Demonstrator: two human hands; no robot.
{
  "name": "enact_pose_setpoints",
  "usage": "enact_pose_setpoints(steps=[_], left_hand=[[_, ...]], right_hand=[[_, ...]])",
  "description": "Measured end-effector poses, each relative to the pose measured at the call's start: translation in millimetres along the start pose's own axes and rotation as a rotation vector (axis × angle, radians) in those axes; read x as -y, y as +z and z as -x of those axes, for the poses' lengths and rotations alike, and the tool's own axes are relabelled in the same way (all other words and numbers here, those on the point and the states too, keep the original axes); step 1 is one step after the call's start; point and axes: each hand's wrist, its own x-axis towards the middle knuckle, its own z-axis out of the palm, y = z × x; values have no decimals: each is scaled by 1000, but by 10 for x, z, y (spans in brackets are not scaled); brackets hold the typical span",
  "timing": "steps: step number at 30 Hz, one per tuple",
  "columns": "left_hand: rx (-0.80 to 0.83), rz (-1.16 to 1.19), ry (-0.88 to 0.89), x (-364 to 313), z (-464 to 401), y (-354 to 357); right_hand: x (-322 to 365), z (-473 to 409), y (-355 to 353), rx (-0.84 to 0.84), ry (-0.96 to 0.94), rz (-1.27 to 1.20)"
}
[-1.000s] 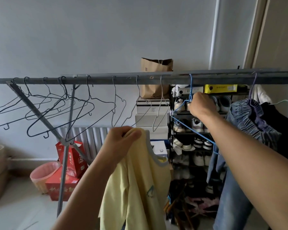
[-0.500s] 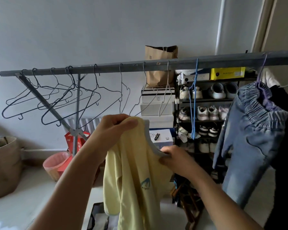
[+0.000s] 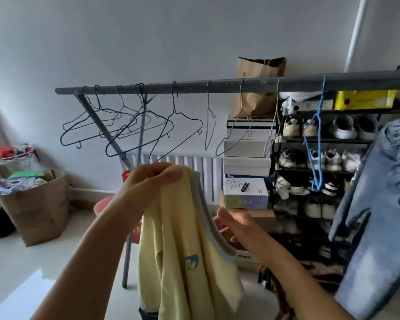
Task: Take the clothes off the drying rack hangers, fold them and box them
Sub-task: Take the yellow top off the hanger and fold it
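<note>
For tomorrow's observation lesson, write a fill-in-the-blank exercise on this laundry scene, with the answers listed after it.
1. The left hand grips a shirt whose colour is ____.
2. The blue hanger on the rack bar carries ____ clothing.
3. The right hand, fingers relaxed, is beside the shirt's ____ collar.
4. The jeans hang at the picture's ____ edge.

Missing words: yellow; no; grey; right

Lower hem of the pale yellow cotton shirt [image 3: 185,250] cut off by the bottom edge. Right hand [image 3: 234,225] blurred, partly hidden behind the shirt's grey collar. Faded blue denim jeans [image 3: 376,215] cropped at the right edge.
</note>
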Motion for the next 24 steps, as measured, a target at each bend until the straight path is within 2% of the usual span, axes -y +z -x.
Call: enact_pose_setpoints(steps=[2,5,7,9,13,15,18,21,24], left_hand=[[-34,5,-11,22,41,-64],[-27,-20,-10,38,95,-107],[-44,-42,-17,55,124,-175],[-69,-66,-28,56,164,-290],[-115,-140,-48,61,245,-561],[-178,-111,-126,82,252,-678],[-183,-96,-221,141,245,-845],[-112,-103,-235,194,265,-906],[-45,-87,-194,237,285,-928]], right_hand=[[85,-1,102,39,-53,-8],[15,-135,265,-35,-108,370],[-63,-232,313,-107,-66,599],[-127,-263,228,-148,25,655],[-91,-223,-39,-138,40,192],[-34,-221,-140,-199,-3,18],[80,-227,-259,-241,-92,-165],[234,-188,-367,-252,-194,-159],[343,-172,-427,-282,-306,-26]])
